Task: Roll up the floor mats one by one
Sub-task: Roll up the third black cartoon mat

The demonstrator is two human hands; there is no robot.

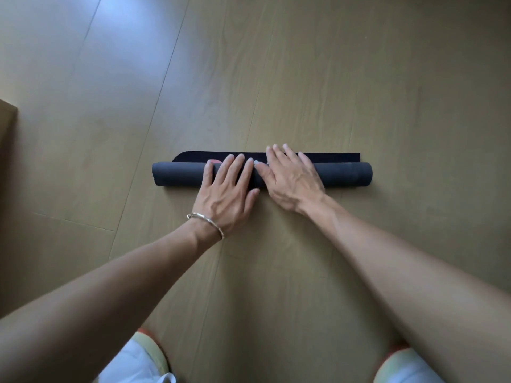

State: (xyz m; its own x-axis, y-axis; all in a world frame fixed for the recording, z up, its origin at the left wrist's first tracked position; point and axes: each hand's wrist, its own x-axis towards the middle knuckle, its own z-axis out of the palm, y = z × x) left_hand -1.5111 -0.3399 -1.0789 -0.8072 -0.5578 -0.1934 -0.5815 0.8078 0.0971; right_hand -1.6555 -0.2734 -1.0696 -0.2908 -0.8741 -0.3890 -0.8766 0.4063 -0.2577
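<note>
A dark grey floor mat (177, 174) lies on the wooden floor, rolled almost fully into a tube that runs left to right. Beyond the roll a narrow black strip of the mat (334, 156) still lies flat, and a bit of red print shows near my left fingers. My left hand (226, 190), with a bracelet on its wrist, lies palm down on the middle of the roll with fingers spread. My right hand (291, 178) rests flat on the roll just to the right, its fingertips reaching onto the flat strip. Neither hand curls around the tube.
Pale wooden floor boards (387, 78) stretch all around the mat. The corner of a brown box or piece of furniture (7, 125) shows at the left edge. My knees in light shorts (138, 363) are at the bottom of the view.
</note>
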